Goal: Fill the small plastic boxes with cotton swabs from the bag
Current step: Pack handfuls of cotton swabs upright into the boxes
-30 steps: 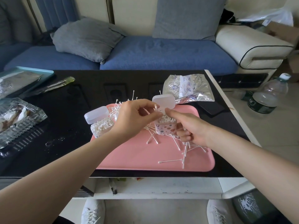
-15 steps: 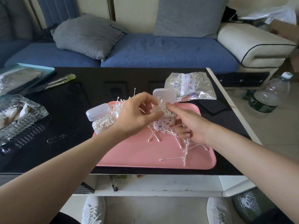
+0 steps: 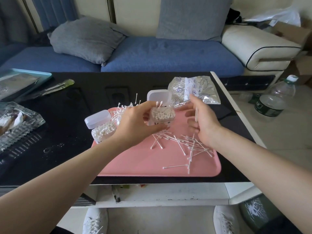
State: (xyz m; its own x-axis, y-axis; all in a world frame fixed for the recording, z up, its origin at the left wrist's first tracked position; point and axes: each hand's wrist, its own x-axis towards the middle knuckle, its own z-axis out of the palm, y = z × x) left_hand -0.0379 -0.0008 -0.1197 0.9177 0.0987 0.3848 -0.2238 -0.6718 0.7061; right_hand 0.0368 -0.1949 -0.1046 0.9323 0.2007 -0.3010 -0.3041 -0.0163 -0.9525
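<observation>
My left hand [image 3: 135,122] grips a small plastic box [image 3: 162,115] packed with cotton swabs, its lid [image 3: 158,97] hinged up; two swabs stick out above the rest. My right hand [image 3: 202,120] hovers just right of the box and pinches a few swabs upright. A second full box [image 3: 103,130] with its lid up stands at the pink tray's [image 3: 152,162] left edge. Loose swabs [image 3: 190,146] lie scattered on the tray. The clear swab bag [image 3: 194,90] lies flat behind the tray.
The black table [image 3: 67,115] carries a glass dish [image 3: 18,122] and a blue tray [image 3: 25,78] at the left. A water bottle [image 3: 273,100] stands on the floor to the right. A blue sofa with grey cushions runs behind the table.
My left hand has lifted and tilted the box towards me. My right hand has drawn away from the box to the right, with a few swabs in it.
</observation>
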